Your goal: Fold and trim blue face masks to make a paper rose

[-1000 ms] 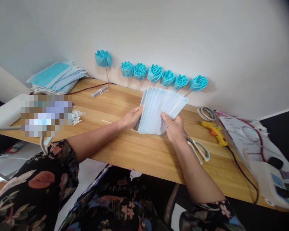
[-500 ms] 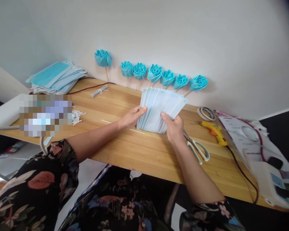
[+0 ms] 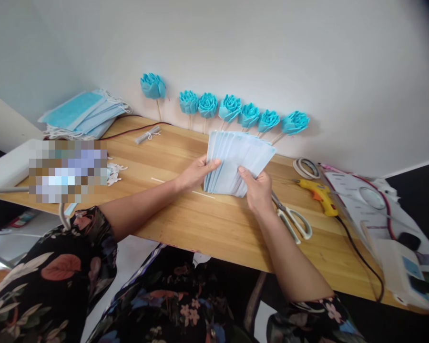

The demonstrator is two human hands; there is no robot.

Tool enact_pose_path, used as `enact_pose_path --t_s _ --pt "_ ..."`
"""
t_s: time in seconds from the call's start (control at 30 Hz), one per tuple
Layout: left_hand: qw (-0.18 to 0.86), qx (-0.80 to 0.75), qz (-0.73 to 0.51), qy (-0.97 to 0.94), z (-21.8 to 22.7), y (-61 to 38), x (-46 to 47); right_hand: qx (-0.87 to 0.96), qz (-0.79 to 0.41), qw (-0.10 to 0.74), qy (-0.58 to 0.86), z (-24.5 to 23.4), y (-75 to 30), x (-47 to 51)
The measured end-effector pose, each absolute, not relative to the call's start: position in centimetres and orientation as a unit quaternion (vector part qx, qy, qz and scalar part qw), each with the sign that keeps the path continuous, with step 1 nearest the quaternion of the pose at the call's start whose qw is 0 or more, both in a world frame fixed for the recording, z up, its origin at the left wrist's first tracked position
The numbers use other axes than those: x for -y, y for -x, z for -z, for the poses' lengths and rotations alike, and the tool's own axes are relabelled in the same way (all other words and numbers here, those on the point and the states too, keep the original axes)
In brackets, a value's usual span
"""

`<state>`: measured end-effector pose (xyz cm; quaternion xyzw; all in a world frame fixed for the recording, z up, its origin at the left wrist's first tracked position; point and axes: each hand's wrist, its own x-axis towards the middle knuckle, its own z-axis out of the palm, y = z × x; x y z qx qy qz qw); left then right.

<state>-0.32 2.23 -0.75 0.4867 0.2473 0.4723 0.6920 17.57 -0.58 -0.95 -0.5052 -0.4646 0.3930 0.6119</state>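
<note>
Head view: my left hand (image 3: 196, 174) pinches the left edge of a fan of thin, pale-blue rectangular fabric sheets (image 3: 234, 155), held between it and my right hand (image 3: 259, 191), which grips the opposite side, thumb on top. I judge a light, even pinch best for spreading them uncreased, clear of the white-handled metal scissors (image 3: 286, 210) beside my right hand.

Free table (image 3: 200, 228) btwn forearms (image 3: 286, 252), front of sheets (image 3: 239, 157); just a flat stick (image 3: 204, 194) nr sheets. 2nd gap: L hand (image 3: 196, 174) to scraps (image 3: 115, 174) & bundle (image 3: 145, 136). Behind sheets, roses (image 3: 229, 108) block way to wall (image 3: 236, 43). R side tight: scissors (image 3: 285, 209) just beside R hand (image 3: 259, 188), then glue gun (image 3: 321, 195), its cord (image 3: 353, 247) running twd front edge; tape (image 3: 297, 170) behind gun. Mask pile (image 3: 80, 114) fills far L corner.
</note>
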Motion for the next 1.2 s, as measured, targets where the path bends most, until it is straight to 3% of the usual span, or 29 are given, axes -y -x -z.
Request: enact_pose_path --t_s 0.43,0.67,1.2 --pt "0.583 -0.313 -0.500 -0.559 0.1 1.1 -2.5 0.488 -0.410 0.598 0.485 0.3 -17.7 0.5" --pt "0.504 -0.337 -0.512 -0.609 -0.7 1.6 -2.6 0.516 -0.342 0.618 0.484 0.3 -17.7 0.7" --pt "0.541 -0.405 -0.455 -0.580 1.5 1.4 -3.5 0.512 -0.450 0.532 0.503 1.2 -17.7 0.4"
